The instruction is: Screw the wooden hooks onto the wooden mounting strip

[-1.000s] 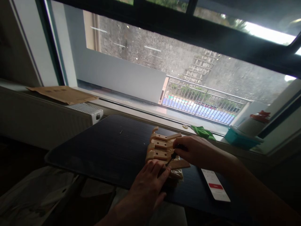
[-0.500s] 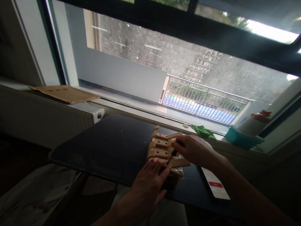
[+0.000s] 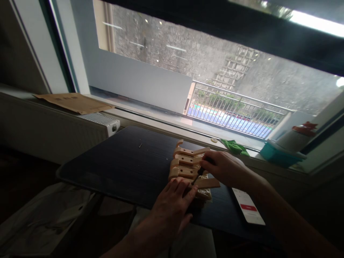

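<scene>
A row of pale wooden hooks (image 3: 185, 160) with dark screw holes lies on a clear-wrapped stack (image 3: 204, 194) at the table's front right. My left hand (image 3: 174, 197) is closed over the nearest wooden hook, its fingers pressing it down from the left. In my right hand (image 3: 219, 163), a screwdriver (image 3: 200, 172) with a dark handle is gripped. Its shaft slants down to the left, and the tip meets the wood beside my left fingertips. Those fingers partly cover the spot, so I cannot make out a screw there.
Near the back of the dark table (image 3: 113, 165) lies a small screw (image 3: 140, 145). A phone (image 3: 248, 207) rests at the right. Along the windowsill are a green cloth (image 3: 234, 147), a teal box (image 3: 281, 154) and, at left, a brown envelope (image 3: 75, 103).
The view has tipped slightly downward, so the surroundings sit a little higher. Both hands keep nearly the same hold, with the screwdriver tip still at the nearest hook.
</scene>
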The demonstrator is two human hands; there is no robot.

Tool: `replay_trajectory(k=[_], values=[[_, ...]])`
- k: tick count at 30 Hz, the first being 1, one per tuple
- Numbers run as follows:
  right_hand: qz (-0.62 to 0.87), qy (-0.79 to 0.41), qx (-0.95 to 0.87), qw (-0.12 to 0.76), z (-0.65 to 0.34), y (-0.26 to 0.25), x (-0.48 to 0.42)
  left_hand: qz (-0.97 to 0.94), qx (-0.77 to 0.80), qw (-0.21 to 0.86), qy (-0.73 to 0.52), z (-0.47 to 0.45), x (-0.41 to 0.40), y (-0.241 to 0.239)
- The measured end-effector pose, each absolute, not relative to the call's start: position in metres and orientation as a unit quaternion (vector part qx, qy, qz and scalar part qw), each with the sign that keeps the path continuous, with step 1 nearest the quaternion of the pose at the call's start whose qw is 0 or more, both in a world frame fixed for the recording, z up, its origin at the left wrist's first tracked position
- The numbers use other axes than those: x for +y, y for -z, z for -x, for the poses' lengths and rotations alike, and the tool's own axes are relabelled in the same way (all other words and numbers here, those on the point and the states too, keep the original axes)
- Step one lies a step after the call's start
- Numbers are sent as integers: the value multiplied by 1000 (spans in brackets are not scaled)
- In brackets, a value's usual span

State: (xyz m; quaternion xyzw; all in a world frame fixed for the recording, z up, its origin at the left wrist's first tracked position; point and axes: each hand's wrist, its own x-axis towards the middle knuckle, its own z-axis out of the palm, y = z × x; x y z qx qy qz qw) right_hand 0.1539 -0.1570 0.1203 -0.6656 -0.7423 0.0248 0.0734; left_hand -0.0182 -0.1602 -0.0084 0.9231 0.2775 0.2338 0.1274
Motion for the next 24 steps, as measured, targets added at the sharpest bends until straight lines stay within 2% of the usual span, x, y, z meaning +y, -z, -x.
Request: replay_trajectory(k=[5,13,18,24], values=[[673,15,-738,55,-150,-124,-160,-922,275,120,-246,19,-159,10],[603,-32,-795,55,-157,-133,-162,-924,280,117,-233,18,-159,13],[651,-10,-756,70,-149,-122,-155,-922,279,125,-236,18,-160,13],[727,62,-683,35,-141,-116,-155,-919,276,125,-251,18,-159,14]])
